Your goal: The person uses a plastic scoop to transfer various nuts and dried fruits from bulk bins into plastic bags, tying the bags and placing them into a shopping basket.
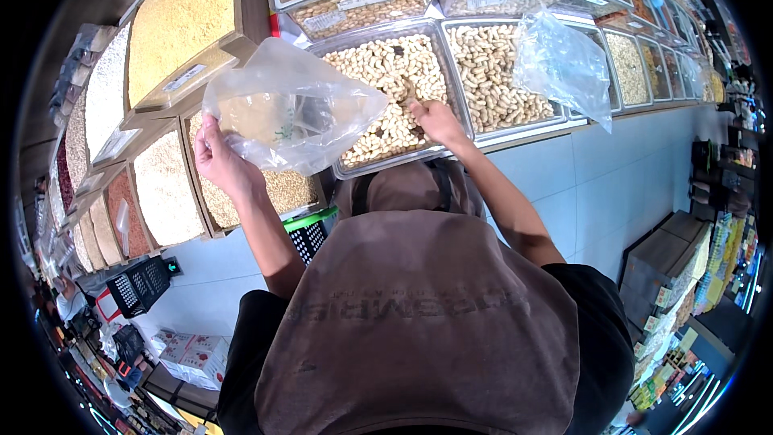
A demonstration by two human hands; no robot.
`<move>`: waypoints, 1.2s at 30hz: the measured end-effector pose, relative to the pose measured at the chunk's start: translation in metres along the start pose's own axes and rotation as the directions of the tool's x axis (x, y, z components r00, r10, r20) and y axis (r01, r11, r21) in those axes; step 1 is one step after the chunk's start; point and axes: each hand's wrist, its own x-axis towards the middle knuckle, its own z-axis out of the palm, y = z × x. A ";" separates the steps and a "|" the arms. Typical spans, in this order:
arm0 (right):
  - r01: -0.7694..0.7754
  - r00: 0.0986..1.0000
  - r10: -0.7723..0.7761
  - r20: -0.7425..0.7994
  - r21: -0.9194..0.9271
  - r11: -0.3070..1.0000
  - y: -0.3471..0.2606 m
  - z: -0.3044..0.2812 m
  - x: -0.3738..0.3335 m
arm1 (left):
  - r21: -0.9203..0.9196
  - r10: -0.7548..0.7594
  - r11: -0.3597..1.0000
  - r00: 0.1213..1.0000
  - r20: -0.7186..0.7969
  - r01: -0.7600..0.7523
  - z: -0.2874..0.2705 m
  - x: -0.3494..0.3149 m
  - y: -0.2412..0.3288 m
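Observation:
My left hand (219,159) is closed on the edge of a clear plastic bag (294,113), with the thumb and fingers pinching it. The bag spreads out to the right, its far corner over the peanuts. My right hand (439,122) reaches down to a clear bin (453,84) of unshelled peanuts (374,64). Its fingers are drawn together at the surface of the pile; what they pinch is too small to make out. A few dark bits lie among the pale shells.
Another clear bag (564,64) lies over the neighbouring peanut bin (487,52). Wooden bins of yellow grain (181,16) and pale grain (167,185) stand to the left. A black basket (138,283) and white boxes (193,354) sit on the lower left. Light floor tiles (596,169) stretch right.

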 end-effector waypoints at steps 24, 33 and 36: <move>0.044 0.996 -0.070 0.059 0.357 0.933 -0.007 -0.103 -0.113 | -0.203 -0.185 0.956 0.971 0.150 0.213 0.035 -0.024 0.003; 0.226 0.973 -0.232 -0.008 0.264 0.938 -0.048 -0.171 -0.158 | -0.217 -0.191 0.940 0.933 0.305 0.263 0.056 -0.036 -0.031; 0.282 0.954 -0.298 0.037 0.226 0.932 -0.074 -0.180 -0.172 | -0.276 -0.219 0.914 0.934 0.282 0.298 0.064 -0.045 -0.035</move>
